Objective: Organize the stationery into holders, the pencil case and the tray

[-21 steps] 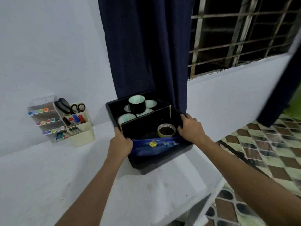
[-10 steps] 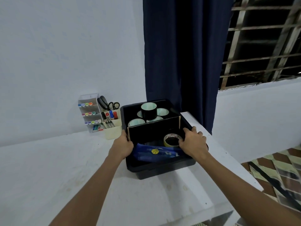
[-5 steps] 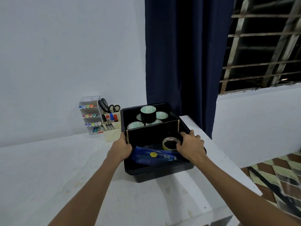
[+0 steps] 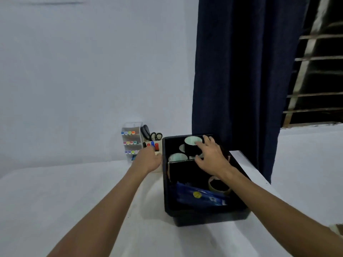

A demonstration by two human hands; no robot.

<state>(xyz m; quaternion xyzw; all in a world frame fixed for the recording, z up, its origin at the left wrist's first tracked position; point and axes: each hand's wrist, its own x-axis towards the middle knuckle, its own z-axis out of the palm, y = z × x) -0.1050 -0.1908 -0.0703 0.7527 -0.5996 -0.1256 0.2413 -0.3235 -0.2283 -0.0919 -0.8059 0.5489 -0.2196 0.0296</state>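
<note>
Mostly sorted – right hand (image 4: 210,158) spread loose over tape rolls (image 4: 193,145) in tray (image 4: 204,217); left hand (image 4: 148,160) at holder (image 4: 154,145), grip unclear.

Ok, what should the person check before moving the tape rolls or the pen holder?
1. Black tray resting flat on the table: ok.
2. Right hand above the stacked black tape roll: ok; grip closed: cannot tell.
3. Left hand at the cream pen holder: ok; holding it: cannot tell.
4. Blue pencil case inside the tray: ok.
5. Scissors upright in the holder: ok.
</note>
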